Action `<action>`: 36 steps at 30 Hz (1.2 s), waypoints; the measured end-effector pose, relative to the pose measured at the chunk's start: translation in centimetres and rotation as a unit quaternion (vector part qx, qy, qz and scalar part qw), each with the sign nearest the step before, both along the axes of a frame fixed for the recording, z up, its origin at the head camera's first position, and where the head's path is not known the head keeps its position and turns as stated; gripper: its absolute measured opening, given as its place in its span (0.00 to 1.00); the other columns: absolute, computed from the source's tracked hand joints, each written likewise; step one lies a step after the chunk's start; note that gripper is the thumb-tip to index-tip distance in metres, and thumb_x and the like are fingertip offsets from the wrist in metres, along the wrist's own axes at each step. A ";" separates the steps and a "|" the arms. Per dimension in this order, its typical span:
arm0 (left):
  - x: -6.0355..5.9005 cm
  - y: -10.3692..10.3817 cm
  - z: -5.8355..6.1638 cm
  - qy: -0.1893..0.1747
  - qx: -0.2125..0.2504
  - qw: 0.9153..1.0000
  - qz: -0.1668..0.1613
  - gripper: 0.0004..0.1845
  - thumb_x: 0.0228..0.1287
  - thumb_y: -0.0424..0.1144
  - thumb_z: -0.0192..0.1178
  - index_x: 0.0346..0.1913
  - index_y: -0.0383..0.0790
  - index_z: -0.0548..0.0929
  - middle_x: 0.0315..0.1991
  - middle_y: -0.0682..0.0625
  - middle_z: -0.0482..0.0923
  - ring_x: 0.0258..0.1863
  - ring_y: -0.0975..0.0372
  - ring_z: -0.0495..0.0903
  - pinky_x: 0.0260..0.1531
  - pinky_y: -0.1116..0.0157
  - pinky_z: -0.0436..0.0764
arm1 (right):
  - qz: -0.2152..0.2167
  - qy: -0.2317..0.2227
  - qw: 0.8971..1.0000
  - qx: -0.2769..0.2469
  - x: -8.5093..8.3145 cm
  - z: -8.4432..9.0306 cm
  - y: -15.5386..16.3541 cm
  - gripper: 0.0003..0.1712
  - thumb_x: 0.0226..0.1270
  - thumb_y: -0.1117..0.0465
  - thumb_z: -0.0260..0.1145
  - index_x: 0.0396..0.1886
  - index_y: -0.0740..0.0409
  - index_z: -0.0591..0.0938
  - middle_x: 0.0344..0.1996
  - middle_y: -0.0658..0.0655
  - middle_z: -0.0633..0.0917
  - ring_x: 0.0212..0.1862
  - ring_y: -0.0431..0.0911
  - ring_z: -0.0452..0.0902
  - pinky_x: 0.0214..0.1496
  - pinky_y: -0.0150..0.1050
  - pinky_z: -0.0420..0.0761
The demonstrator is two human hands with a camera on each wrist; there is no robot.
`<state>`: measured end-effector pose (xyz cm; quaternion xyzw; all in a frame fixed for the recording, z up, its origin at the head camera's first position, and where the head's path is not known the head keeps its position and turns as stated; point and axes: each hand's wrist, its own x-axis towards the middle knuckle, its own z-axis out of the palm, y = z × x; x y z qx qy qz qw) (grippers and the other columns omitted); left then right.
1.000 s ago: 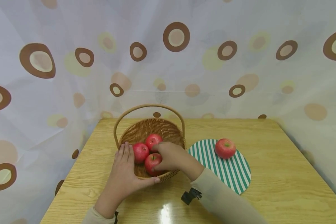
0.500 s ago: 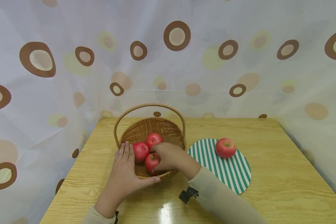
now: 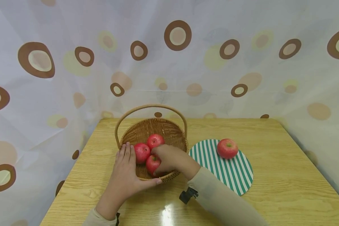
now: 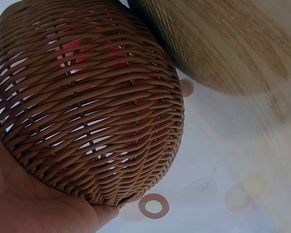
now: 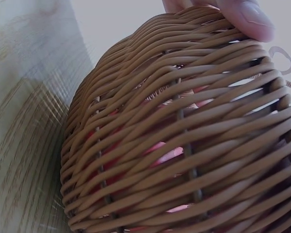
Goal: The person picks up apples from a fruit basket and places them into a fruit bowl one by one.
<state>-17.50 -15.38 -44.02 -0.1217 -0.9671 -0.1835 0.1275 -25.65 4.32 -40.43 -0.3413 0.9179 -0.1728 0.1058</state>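
Note:
A brown wicker basket (image 3: 169, 127) with a tall hoop handle stands on the wooden table. Inside it, one red apple (image 3: 155, 141) lies at the back and another apple (image 3: 142, 153) to the left. My right hand (image 3: 172, 158) reaches in from the right and grips a third apple (image 3: 152, 164) near the front rim, thumb in front and fingers behind. The palm hides part of that apple. On the basket's left side my left hand (image 3: 127, 172) presses with straight fingers over the rim, its thumb stretched along the front edge. Red shows through the weave (image 5: 184, 116) in the right wrist view.
Right of the basket lies a round green-and-white striped mat (image 3: 212, 157), bearing one more red apple (image 3: 227, 148) near its back edge. A patterned curtain (image 3: 197, 69) surrounds the table (image 3: 285, 169) at the back and sides.
My right hand and forearm have shifted slightly left, and the hand covers more of the gripped apple. My left hand stays in place on the basket.

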 end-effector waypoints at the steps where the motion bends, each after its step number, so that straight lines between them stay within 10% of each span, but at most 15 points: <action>1: 0.0 0.0 0.0 0.001 -0.001 1.000 0.000 0.81 0.44 0.89 0.61 0.82 0.22 0.53 0.84 0.25 0.46 0.86 0.36 0.43 0.82 0.35 0.50 | 0.002 -0.001 1.000 0.000 -0.1 -0.1 0.0 0.27 0.51 0.52 0.87 0.49 0.48 0.85 0.44 0.44 0.88 0.45 0.37 0.82 0.53 0.38 0.85; 36: -0.1 -0.1 0.0 0.008 -0.004 1.000 -0.006 0.82 0.43 0.89 0.61 0.82 0.22 0.53 0.83 0.25 0.48 0.86 0.36 0.44 0.82 0.36 0.52 | -0.010 -0.044 0.999 -0.008 -0.5 -1.0 -0.8 0.32 0.47 0.55 0.88 0.52 0.53 0.83 0.42 0.45 0.87 0.42 0.37 0.81 0.51 0.36 0.85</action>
